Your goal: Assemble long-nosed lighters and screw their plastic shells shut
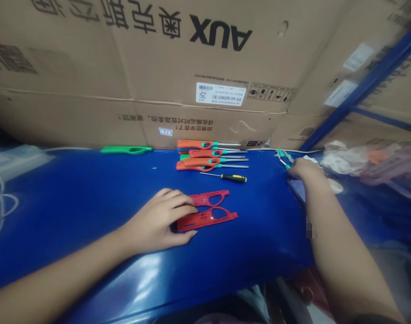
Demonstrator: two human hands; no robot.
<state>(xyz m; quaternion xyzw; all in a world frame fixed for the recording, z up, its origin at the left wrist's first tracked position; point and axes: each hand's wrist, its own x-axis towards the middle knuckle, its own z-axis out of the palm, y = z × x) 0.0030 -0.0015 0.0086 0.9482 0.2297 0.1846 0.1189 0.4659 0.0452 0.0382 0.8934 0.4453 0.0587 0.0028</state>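
Note:
Two red lighter shell halves (212, 218) lie side by side on the blue table, with their hollow insides up. My left hand (168, 218) spreads over their left ends, thumb apart from the fingers; it hides those ends. Farther right, my right hand (306, 170) reaches to a small pile of teal and metal lighter parts (282, 156). Its fingertips are together at a teal piece, but what is between them is mostly hidden. Behind the shell halves lies a screwdriver (234, 178) with a black and yellow handle. Several orange and green gas lighters (200, 163) with metal tubes are stacked beyond it.
A large cardboard box (124, 81) stands along the table's back edge. In front of it at left lies a green lighter shell (124, 150). White cables (3, 198) are at far left. Crumpled plastic bags (347, 157) and a dark flat device (298, 189) are on the right.

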